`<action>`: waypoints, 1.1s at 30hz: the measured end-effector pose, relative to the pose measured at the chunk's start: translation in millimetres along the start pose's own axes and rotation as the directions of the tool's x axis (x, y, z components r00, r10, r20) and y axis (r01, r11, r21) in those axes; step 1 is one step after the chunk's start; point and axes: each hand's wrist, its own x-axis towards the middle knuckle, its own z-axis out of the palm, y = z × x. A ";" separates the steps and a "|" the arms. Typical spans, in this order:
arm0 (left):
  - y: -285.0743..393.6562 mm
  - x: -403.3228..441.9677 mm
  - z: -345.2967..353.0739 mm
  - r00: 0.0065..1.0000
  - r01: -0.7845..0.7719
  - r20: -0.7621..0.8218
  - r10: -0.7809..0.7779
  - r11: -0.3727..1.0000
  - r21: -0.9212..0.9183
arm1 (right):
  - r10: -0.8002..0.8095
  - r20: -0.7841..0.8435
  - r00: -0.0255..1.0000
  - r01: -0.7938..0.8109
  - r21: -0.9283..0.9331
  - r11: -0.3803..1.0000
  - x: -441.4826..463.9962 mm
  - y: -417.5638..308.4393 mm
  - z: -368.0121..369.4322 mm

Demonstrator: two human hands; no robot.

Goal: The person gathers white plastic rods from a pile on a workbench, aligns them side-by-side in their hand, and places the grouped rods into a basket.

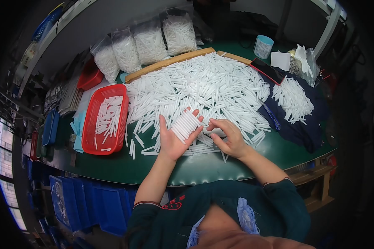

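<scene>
My left hand [172,141] is palm up, with a row of white sticks [185,125] lying side by side across the palm and fingers. Just to its right, my right hand [230,139] is raised over the near edge of the pile, thumb and fingers apart and nothing visible between them. A large heap of loose white sticks [203,83] spreads over the green table [187,170] behind both hands. To the left, a red basket [86,139] holds more of the sticks, scattered inside.
Wooden strips [170,64] border the heap at the back, before several filled plastic bags [147,41]. At right, a dark cloth [297,133] bears a smaller stick pile [293,99], a red-edged phone [267,71] and a blue knife [271,115]. Blue bins [108,207] stand below left.
</scene>
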 end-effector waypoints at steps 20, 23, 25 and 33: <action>-27.7 1.3 -5.8 0.966 0.221 -0.187 -0.180 0.948 0.228 | -0.035 0.288 0.957 0.091 -0.183 0.979 2.2 -6.3 -1.0; -29.1 0.6 -14.3 0.962 0.250 -0.182 -0.201 0.920 0.303 | -0.041 0.301 0.953 0.107 -0.205 0.973 1.5 -7.8 -0.4; -26.1 2.5 -27.0 0.940 0.325 0.065 -0.335 0.936 0.135 | -0.045 0.318 0.947 0.119 -0.219 0.968 1.0 -9.3 -0.3; -26.1 -1.2 -5.0 0.970 0.245 -0.051 -0.239 0.946 0.213 | -0.066 0.212 0.975 0.095 -0.130 0.987 0.5 -8.7 0.0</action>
